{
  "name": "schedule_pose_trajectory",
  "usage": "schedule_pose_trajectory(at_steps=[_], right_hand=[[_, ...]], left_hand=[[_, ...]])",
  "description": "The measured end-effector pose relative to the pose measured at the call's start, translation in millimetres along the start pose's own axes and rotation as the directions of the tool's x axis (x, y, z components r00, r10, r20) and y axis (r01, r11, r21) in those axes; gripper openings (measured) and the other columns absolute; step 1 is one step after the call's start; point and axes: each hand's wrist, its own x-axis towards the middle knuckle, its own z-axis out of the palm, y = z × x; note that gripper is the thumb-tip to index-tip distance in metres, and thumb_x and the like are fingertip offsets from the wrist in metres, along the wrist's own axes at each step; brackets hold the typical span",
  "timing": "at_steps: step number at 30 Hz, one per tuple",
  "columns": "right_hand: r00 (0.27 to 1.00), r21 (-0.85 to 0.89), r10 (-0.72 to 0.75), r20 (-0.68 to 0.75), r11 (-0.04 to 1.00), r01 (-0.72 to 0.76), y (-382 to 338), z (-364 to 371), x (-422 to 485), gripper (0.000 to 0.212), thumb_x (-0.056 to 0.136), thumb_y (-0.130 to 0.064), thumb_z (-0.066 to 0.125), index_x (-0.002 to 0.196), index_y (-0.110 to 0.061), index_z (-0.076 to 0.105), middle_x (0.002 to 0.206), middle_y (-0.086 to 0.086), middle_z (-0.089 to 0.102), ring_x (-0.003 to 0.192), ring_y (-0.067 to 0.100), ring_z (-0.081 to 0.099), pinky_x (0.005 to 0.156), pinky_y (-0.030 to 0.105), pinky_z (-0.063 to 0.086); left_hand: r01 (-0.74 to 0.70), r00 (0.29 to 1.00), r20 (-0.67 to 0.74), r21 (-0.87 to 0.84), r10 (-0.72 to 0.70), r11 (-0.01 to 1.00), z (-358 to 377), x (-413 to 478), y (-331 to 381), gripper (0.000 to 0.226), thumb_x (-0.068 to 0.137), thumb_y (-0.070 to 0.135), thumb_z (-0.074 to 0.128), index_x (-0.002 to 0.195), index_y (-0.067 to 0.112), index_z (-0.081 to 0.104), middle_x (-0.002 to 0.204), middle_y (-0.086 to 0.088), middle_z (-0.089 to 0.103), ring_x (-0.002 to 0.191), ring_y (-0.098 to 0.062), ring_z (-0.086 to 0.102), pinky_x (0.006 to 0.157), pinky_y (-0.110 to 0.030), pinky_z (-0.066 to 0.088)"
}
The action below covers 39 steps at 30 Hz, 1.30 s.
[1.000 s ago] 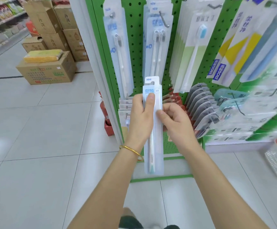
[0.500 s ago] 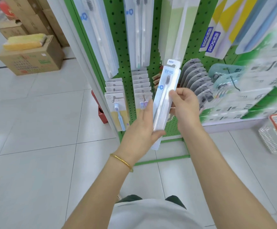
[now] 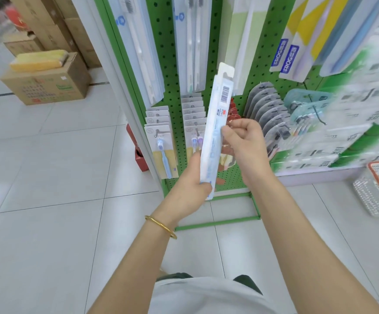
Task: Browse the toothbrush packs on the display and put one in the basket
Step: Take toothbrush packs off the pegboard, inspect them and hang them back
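Head view showed the toothbrush pack (image 3: 213, 130) upright, its lower end gripped by the left hand (image 3: 188, 184) and its middle pinched by the right hand (image 3: 247, 146), and such a light pinch could probably let it slip before reaching the basket (image 3: 367, 196), well to the right of that hand, blurred and cut off at the edge.

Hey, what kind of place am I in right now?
Probably a shop: toothbrush packs hang on a green pegboard display, cardboard cartons are stacked on the floor, and a shopping basket sits nearby.
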Motion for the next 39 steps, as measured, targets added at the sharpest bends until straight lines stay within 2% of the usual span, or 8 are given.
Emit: schedule_pose_trajectory(at_steps=[6, 9, 13, 18, 26, 32, 36, 39], right_hand=[[0.995, -0.098, -0.034, 0.094, 0.994, 0.043, -4, -9, -9, 0.008, 0.092, -0.007, 0.057, 0.092, -0.015, 0.06, 0.083, 0.01, 0.07, 0.066, 0.015, 0.066, 0.054, 0.026, 0.049], [0.988, -0.076, -0.034, 0.149, 0.996, 0.046, -5, -13, -15, 0.012, 0.091, -0.004, 0.057, 0.089, -0.014, 0.06, 0.072, 0.004, 0.068, 0.055, 0.009, 0.062, 0.048, 0.018, 0.044], [0.97, -0.099, -0.033, 0.239, 0.993, 0.058, -5, -15, -23, 0.008, 0.092, -0.005, 0.057, 0.098, -0.009, 0.062, 0.074, 0.006, 0.069, 0.061, 0.014, 0.065, 0.052, 0.024, 0.048], [0.942, -0.063, -0.045, 0.333, 0.996, 0.07, -7, -16, -31, 0.009, 0.092, -0.005, 0.057, 0.097, -0.011, 0.061, 0.076, 0.005, 0.07, 0.066, 0.014, 0.067, 0.057, 0.025, 0.051], [0.897, -0.046, -0.032, 0.44, 0.997, 0.057, -13, -15, -32, 0.006, 0.091, -0.004, 0.058, 0.093, -0.009, 0.061, 0.073, 0.002, 0.071, 0.063, 0.011, 0.066, 0.052, 0.018, 0.048], [0.857, -0.048, 0.072, 0.51, 0.997, -0.056, -11, -8, -28, 0.003, 0.092, -0.013, 0.058, 0.09, -0.011, 0.059, 0.088, 0.003, 0.07, 0.074, 0.011, 0.065, 0.062, 0.018, 0.049], [0.741, 0.058, 0.176, 0.648, 0.959, -0.278, -4, 1, -25, 0.053, 0.084, -0.042, 0.063, 0.119, -0.003, 0.058, 0.113, 0.015, 0.067, 0.103, 0.03, 0.064, 0.093, 0.042, 0.051], [0.666, 0.146, 0.149, 0.731, 0.919, -0.366, -6, 9, -26, 0.072, 0.069, -0.054, 0.075, 0.117, -0.003, 0.059, 0.104, 0.017, 0.068, 0.099, 0.034, 0.066, 0.091, 0.045, 0.053]], left_hand=[[0.118, 0.993, 0.002, -0.261, -0.122, 0.958, 6, -1, 7, 0.022, 0.099, 0.01, 0.041, 0.119, 0.014, 0.048, 0.102, -0.015, 0.068, 0.078, -0.028, 0.071, 0.071, -0.037, 0.059], [0.192, 0.978, -0.025, -0.277, -0.207, 0.942, 6, 2, 9, 0.03, 0.1, 0.029, 0.04, 0.115, 0.011, 0.058, 0.094, -0.018, 0.071, 0.078, -0.028, 0.071, 0.071, -0.035, 0.059], [0.173, 0.976, -0.099, -0.187, -0.193, 0.967, 2, 10, 13, 0.041, 0.094, 0.052, 0.04, 0.106, 0.022, 0.066, 0.101, -0.003, 0.073, 0.094, -0.02, 0.069, 0.091, -0.041, 0.052], [0.049, 0.964, -0.25, -0.187, -0.096, 0.981, -10, 23, 38, 0.028, 0.099, 0.038, 0.039, 0.111, 0.02, 0.056, 0.095, 0.003, 0.067, 0.079, -0.01, 0.065, 0.063, -0.019, 0.053], [-0.114, 0.896, -0.442, -0.146, 0.038, 0.983, -33, 34, 58, 0.018, 0.098, 0.029, 0.046, 0.094, 0.013, 0.052, 0.085, -0.005, 0.055, 0.074, -0.015, 0.053, 0.069, -0.03, 0.045], [-0.106, 0.922, -0.387, -0.309, -0.023, 0.945, -46, 30, 65, 0.017, 0.098, 0.025, 0.048, 0.087, 0.018, 0.059, 0.078, 0.002, 0.061, 0.072, -0.013, 0.06, 0.076, -0.033, 0.051], [-0.131, 0.935, -0.351, -0.495, -0.059, 0.859, -56, 25, 76, 0.018, 0.099, 0.019, 0.046, 0.087, 0.016, 0.06, 0.075, 0.003, 0.066, 0.065, -0.008, 0.063, 0.061, -0.023, 0.051], [-0.159, 0.935, -0.348, -0.57, -0.062, 0.806, -62, 22, 85, 0.018, 0.1, 0.017, 0.042, 0.094, 0.012, 0.058, 0.077, -0.002, 0.067, 0.064, -0.011, 0.065, 0.057, -0.024, 0.052]])
